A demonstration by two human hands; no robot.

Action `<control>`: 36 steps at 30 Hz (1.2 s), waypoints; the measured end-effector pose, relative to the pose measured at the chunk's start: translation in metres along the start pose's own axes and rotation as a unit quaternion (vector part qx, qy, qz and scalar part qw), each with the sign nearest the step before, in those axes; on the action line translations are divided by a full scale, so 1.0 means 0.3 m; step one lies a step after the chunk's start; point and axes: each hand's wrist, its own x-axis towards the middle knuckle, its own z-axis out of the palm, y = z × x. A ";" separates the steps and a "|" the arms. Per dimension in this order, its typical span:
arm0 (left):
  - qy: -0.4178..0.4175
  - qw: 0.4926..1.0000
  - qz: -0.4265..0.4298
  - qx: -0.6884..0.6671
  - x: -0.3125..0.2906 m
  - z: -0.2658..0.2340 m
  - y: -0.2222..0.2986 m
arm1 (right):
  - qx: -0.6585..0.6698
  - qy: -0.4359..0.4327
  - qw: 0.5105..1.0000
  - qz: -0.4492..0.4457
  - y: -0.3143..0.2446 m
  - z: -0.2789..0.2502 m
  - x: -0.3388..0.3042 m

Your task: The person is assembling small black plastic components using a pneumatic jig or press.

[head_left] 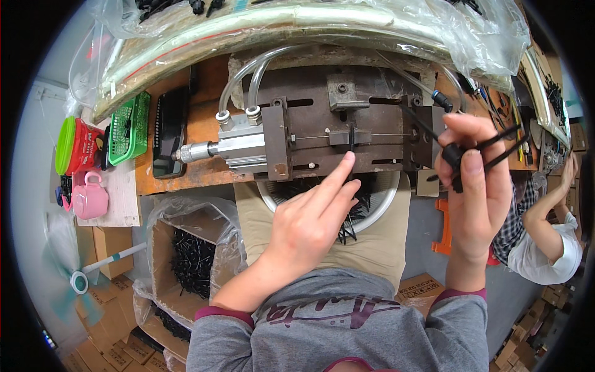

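In front of me is a dark metal fixture (310, 162) with a silver air cylinder (243, 147) at its left end. A thin black plastic piece (352, 135) stands in the small block at its middle. The stretched index finger of my left hand (304, 226) reaches the near end of that piece; the other fingers are loosely bent and hold nothing. To the right of the fixture, my right hand (476, 192) is raised, its fingers closed round several black plastic parts (455, 158) with long thin prongs. Their exact kind I cannot make out.
A white-rimmed basket (392, 201) of black parts rests on my lap. At left are a plastic-lined carton (162, 248) of black parts, a green basket (137, 127), a pink cup (91, 199) and a fan (79, 282). Another person (548, 248) sits at right.
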 end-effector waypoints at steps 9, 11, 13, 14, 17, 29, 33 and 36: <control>-0.014 0.989 0.039 0.145 0.055 0.024 0.000 | 0.036 0.040 0.998 0.023 0.041 0.043 -0.097; -0.021 0.991 0.031 0.131 0.056 0.016 0.000 | 0.028 0.036 0.998 0.032 0.044 0.048 -0.115; -0.017 0.999 -0.002 0.042 0.052 0.014 0.001 | 0.020 0.035 0.999 0.034 0.053 0.057 -0.132; -0.010 0.999 -0.030 -0.043 0.049 0.015 0.003 | 0.022 0.033 0.999 0.033 0.066 0.061 -0.142; 0.022 0.961 -0.093 -0.261 0.053 -0.013 0.053 | 0.019 -0.004 1.000 0.025 0.074 0.082 -0.158; 0.067 0.990 -0.018 -0.121 0.034 -0.012 0.020 | 0.210 0.087 0.974 -0.004 0.130 0.130 -0.136; 0.028 0.999 0.000 0.018 0.005 0.043 -0.016 | 0.309 0.064 0.946 0.075 0.119 0.110 -0.132; 0.003 0.993 0.021 0.115 0.024 0.037 -0.005 | 0.337 0.083 0.931 0.113 0.096 0.119 -0.128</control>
